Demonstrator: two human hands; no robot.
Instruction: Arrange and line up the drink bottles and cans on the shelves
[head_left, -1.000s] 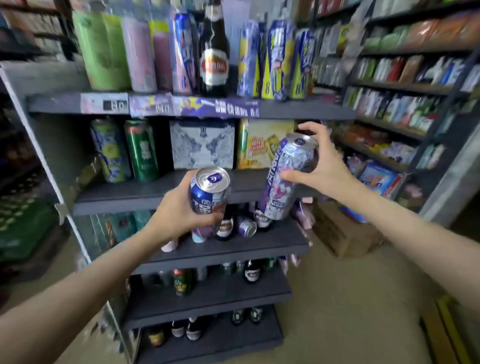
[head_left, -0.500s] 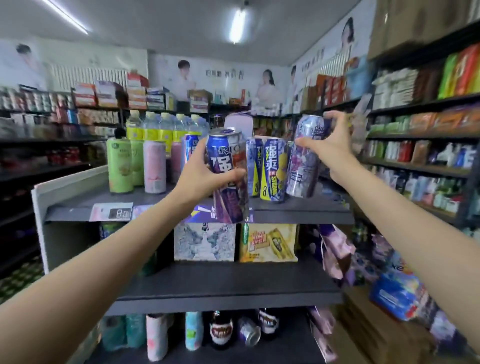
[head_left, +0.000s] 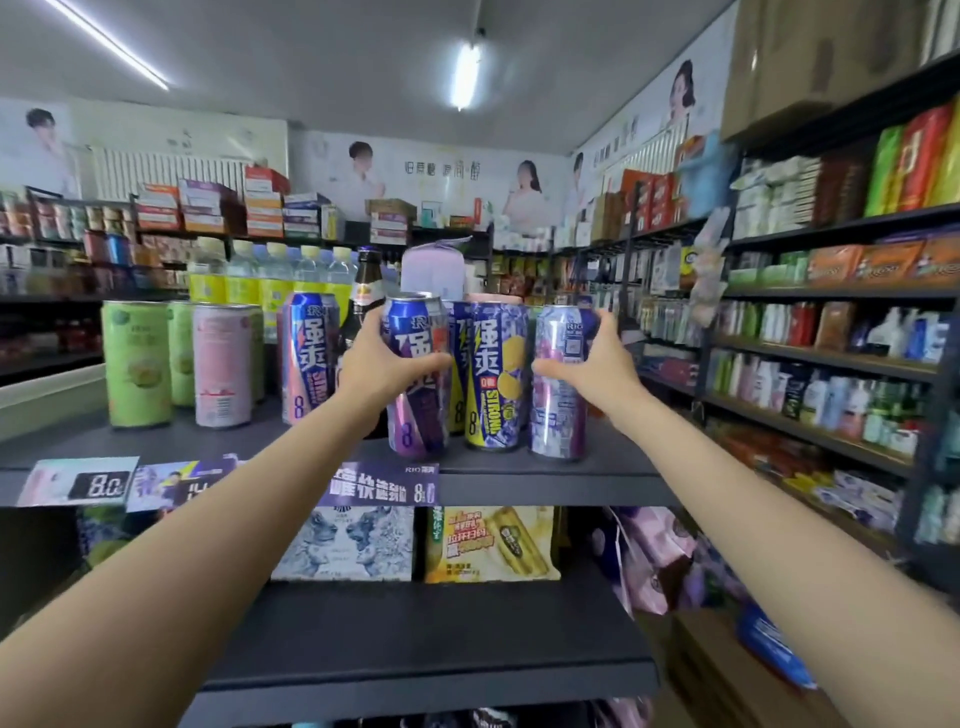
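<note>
- The blue can (head_left: 415, 384), gripped by the left hand (head_left: 382, 371), has come down from mid-air onto the top shelf (head_left: 613, 470).
- The silver-purple can (head_left: 558, 384), in the right hand (head_left: 597, 371), now stands there too.

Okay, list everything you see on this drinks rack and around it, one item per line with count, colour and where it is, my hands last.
green cans: two, pale green, top shelf far left
pink can: one, beside the green ones
blue-pink can: one, top shelf left of centre
brown bottle: one, dark, behind the cans
blue-purple can: one, top shelf front
yellow-blue can: one, centre front
silver-purple can: one, right front
price tag: one, shelf edge left
boxes: two, white-blue and yellow, middle shelf
left hand: grips blue-purple can
right hand: grips silver-purple can
</note>
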